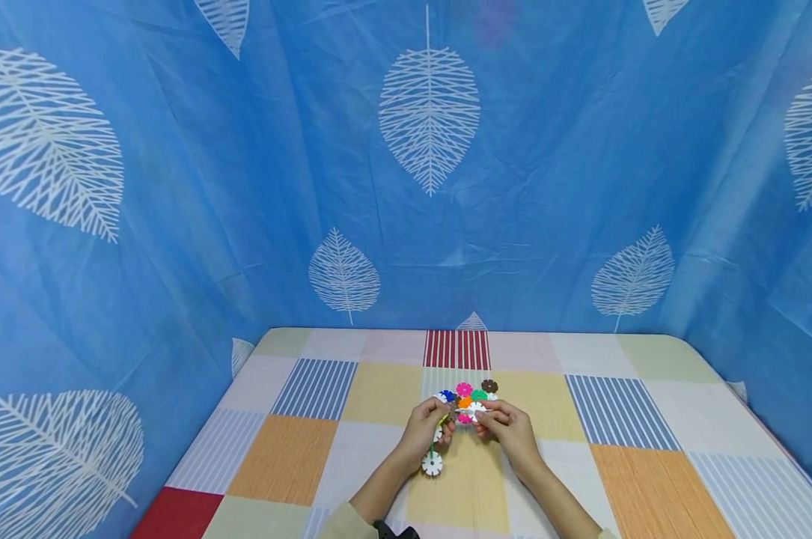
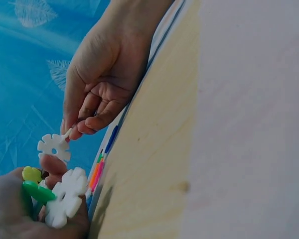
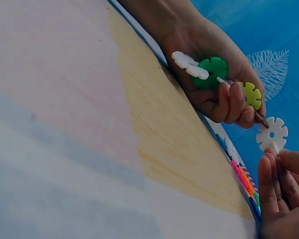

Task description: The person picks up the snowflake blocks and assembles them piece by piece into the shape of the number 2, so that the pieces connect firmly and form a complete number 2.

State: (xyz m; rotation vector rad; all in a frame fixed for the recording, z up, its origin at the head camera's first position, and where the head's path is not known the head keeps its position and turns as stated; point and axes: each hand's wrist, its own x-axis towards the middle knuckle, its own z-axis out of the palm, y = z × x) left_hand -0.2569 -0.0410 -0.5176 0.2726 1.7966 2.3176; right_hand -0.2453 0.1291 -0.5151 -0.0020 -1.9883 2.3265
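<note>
Several coloured discs (image 1: 479,394) lie on the patchwork cloth (image 1: 385,393). Nearer, left hand (image 1: 423,430) grips a chain of notched discs (image 3: 212,72); right hand (image 1: 512,431) pinches a white piece (image 3: 275,148) set in a white disc (image 3: 280,130), just beside the chain's brown piece (image 3: 262,119)

A table (image 1: 533,479) with rounded far corners, spread with a patchwork-print cloth (image 1: 372,393) in squares of yellow, orange, white, pale pink, pale green, red and stripes. Near its middle lies a loose cluster of small notched discs: two pink (image 1: 464,389), one brown (image 1: 489,386), one green (image 1: 479,395), one orange (image 1: 464,403) and one blue (image 1: 449,395), plus some white (image 1: 492,398), partly hidden.
</note>
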